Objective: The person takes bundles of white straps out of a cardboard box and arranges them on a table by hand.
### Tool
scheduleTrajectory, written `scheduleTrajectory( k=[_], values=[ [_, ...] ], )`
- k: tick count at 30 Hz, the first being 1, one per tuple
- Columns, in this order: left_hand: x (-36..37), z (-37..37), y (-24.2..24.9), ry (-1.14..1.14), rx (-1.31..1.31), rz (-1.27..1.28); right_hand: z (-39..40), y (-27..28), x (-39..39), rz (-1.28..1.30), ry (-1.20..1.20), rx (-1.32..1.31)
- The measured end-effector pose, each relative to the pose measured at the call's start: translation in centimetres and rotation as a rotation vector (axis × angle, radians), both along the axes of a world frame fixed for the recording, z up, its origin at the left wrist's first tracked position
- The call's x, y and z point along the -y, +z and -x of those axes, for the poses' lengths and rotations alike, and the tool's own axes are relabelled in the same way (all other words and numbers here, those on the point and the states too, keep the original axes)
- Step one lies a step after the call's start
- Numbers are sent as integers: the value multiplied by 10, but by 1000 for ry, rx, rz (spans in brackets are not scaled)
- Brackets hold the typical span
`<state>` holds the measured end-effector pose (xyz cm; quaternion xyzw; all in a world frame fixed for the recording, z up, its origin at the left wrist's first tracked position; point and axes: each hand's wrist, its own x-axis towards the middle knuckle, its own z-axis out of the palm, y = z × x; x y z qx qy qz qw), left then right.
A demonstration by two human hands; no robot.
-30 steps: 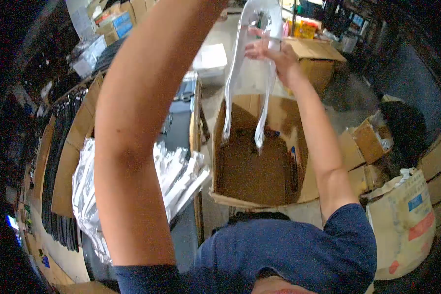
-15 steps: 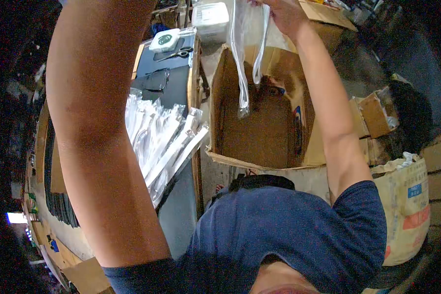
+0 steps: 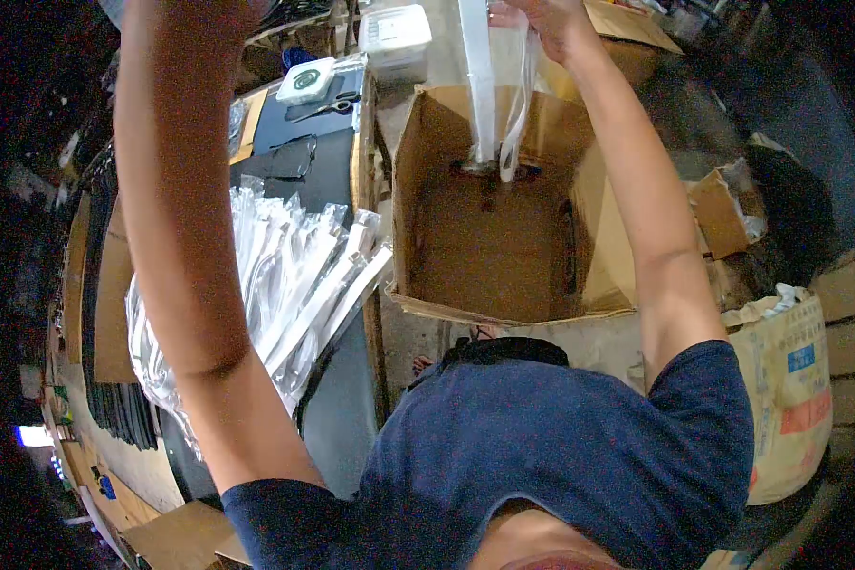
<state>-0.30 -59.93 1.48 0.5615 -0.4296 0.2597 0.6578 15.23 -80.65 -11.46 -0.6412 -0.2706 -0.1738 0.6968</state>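
Note:
My right hand [image 3: 553, 21] is raised at the top of the view, closed on long clear plastic sleeves [image 3: 480, 85]. They hang straight down into an open cardboard box [image 3: 410, 199], and their lower ends reach the box floor near its far wall. One sleeve runs up past the top edge of the frame. My left arm [image 3: 176, 218] stretches up on the left side, and its hand is cut off by the top edge. Left of the box, a pile of similar clear packaged sleeves [image 3: 294, 285] lies on a dark table [image 3: 337, 171].
A white lidded container [image 3: 394, 33], a round white item [image 3: 306, 81] and scissors [image 3: 328, 107] lie at the table's far end. Black strips [image 3: 100, 285] and cardboard sheets [image 3: 114, 313] are stacked on the left. A printed sack [image 3: 788, 380] and more cartons [image 3: 722, 218] stand on the right.
The plastic sleeves have dropped lower into the box, from hanging above its floor to touching it. The view has shifted so the hands sit at the top edge.

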Motion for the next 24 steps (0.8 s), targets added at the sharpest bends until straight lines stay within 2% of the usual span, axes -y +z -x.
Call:
scheduleTrajectory(
  k=[1,3,4,6,7,8,9,10,12,13,14,15,16,17,19,20,23,24],
  values=[
    [-10,5,-19,10,3,-25,8,5,1,3,-6,1],
    [-6,22,-53,226,-272,302,32,22,-1,8,-52,-172],
    [-25,17,-73,117,-437,400,30,22,-3,11,-56,-172],
    [-26,29,-111,24,-489,420,22,22,-6,-78,-136,380],
    [-17,38,-125,129,-487,350,23,23,-4,-76,-135,376],
    [-7,47,-138,235,-482,279,24,28,-1,14,-132,162],
    [-14,54,-154,435,-438,-59,25,32,1,103,-127,-54],
    [-24,56,-168,626,-384,-401,33,37,-2,105,-123,-55],
    [-34,52,-189,641,-238,-624,50,45,-9,-36,-129,-26],
    [-45,40,-190,725,142,-899,42,43,-4,-37,-125,-25],
    [-42,37,-192,693,55,-806,30,40,4,-50,-110,34],
    [-48,29,-196,585,-182,-635,20,33,10,-64,-94,91],
    [-53,21,-193,471,-409,-457,23,28,6,-66,-87,92],
    [-55,13,-189,310,-553,-217,25,24,2,-119,-182,22],
    [-49,-3,-178,324,-417,-222,42,28,4,211,-159,87],
    [-39,-8,-171,326,-355,-255,34,23,3,210,-154,103],
    [2,-20,-164,185,-385,-266,12,-18,-3,280,-125,281],
    [15,-21,-163,238,-398,-299,10,-25,-5,338,-198,273]
  ],
)
